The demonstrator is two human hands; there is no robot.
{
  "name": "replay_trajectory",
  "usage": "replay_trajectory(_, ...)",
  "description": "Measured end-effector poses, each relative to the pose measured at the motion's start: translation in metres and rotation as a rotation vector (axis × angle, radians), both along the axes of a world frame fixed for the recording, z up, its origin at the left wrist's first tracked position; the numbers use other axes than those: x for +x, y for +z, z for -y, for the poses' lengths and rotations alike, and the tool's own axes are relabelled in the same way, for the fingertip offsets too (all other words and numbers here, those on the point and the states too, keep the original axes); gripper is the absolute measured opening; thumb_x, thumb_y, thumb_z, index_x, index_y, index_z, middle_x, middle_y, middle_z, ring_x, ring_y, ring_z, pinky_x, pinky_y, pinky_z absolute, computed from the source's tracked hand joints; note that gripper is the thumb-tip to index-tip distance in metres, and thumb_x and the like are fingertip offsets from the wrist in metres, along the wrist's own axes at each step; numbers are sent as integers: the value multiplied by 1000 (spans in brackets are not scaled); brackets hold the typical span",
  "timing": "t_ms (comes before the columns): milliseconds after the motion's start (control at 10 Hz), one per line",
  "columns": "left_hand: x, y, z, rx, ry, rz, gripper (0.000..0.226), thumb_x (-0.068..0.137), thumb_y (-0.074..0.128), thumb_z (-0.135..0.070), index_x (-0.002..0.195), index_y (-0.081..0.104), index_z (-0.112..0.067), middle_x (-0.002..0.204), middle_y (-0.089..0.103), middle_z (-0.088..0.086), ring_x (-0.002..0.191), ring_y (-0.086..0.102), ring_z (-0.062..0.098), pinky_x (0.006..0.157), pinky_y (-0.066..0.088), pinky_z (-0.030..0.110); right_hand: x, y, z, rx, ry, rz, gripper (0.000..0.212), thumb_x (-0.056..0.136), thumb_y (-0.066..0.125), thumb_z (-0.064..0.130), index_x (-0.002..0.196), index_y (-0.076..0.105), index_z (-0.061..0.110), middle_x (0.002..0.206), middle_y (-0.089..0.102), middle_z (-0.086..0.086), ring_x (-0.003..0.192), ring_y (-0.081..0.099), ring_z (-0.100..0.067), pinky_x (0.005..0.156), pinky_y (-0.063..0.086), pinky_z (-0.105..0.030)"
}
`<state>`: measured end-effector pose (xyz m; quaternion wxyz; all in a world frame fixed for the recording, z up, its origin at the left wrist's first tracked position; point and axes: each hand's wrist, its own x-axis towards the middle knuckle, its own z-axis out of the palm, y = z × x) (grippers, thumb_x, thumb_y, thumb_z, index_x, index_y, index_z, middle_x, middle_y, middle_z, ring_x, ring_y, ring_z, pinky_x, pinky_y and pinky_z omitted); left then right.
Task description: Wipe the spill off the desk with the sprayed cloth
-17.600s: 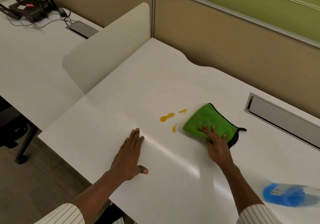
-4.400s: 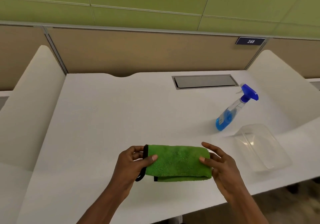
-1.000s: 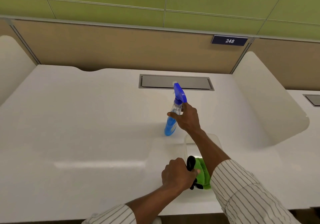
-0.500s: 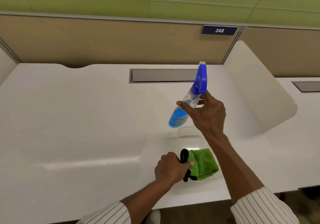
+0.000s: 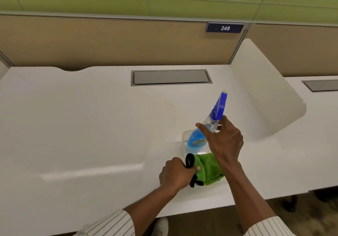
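Note:
A folded green cloth (image 5: 208,170) with black trim lies in a clear plastic tray (image 5: 184,138) near the front edge of the white desk (image 5: 91,126). My left hand (image 5: 176,173) grips the cloth's left end at the black loop. My right hand (image 5: 223,140) holds a spray bottle (image 5: 198,138) of blue liquid by its neck, tilted, with its base over the tray's far end and its blue trigger head (image 5: 220,106) pointing up and away. No spill shows on the desk surface.
A grey cable hatch (image 5: 171,77) is set into the desk at the back. A white curved divider (image 5: 265,93) stands to the right, with a neighbouring desk beyond it. A tan partition with a "248" sign (image 5: 225,27) runs behind.
My right hand has lifted the spray bottle off the desk and brought it down toward the tray, above the cloth. My left hand keeps its hold on the cloth.

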<state>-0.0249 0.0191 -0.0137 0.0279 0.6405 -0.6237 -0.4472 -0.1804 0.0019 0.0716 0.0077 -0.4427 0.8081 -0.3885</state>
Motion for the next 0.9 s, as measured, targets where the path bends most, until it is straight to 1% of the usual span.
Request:
replay_trajectory(100,0,0,1,-11,-11,11,57,76,75,-81,88,62,-27,87,77,-6,83,77,16,80,64,38,1,-13,-1,25,-10,16,60,74,83,65,113,71,21,106,81,0,86,76,-21,68,40,-21)
replay_trajectory(200,-1,-2,1,-13,-17,16,59,76,73,-83,91,63,-26,88,77,-6,83,77,16,83,65,40,1,-23,-3,55,-25,15,61,74,83,65,113,71,20,107,81,-1,88,76,-21,72,42,-24)
replay_trajectory(300,-2,-3,1,-8,-20,29,62,76,72,-84,94,63,-26,91,77,-5,86,78,17,87,66,42,2,-27,-3,53,-37,18,60,75,83,65,113,69,20,106,81,-1,87,76,-21,71,42,-25)
replay_trajectory(500,0,-3,1,-3,-18,48,70,74,68,-90,98,66,-24,89,77,-5,85,76,15,82,64,38,6,-30,-4,84,-51,26,65,78,81,62,123,66,16,115,78,-5,96,75,-26,74,45,-28)
replay_trajectory(600,5,0,0,-4,-21,62,79,70,61,-98,96,67,-23,88,75,-6,84,73,14,73,56,33,9,-31,-5,108,-74,61,67,79,80,63,125,63,17,118,76,-5,99,74,-28,76,47,-30)
replay_trajectory(700,16,2,0,-27,-14,62,83,64,52,-106,83,62,-25,76,68,-7,73,66,11,63,47,30,13,-33,-10,135,-105,96,73,79,78,67,130,60,18,124,74,-5,104,73,-29,80,55,-38)
replay_trajectory(800,31,5,1,-53,-17,75,81,67,50,-105,71,55,-25,64,59,-7,60,57,10,58,42,30,20,-30,-19,184,-145,139,78,80,77,66,137,57,16,131,69,-5,110,70,-28,86,59,-47)
replay_trajectory(900,51,1,8,-72,-19,85,67,81,59,-91,75,56,-25,70,63,-8,69,63,12,69,50,32,29,-35,-30,248,-195,192,78,84,77,57,143,54,12,138,61,-10,117,68,-31,92,59,-50)
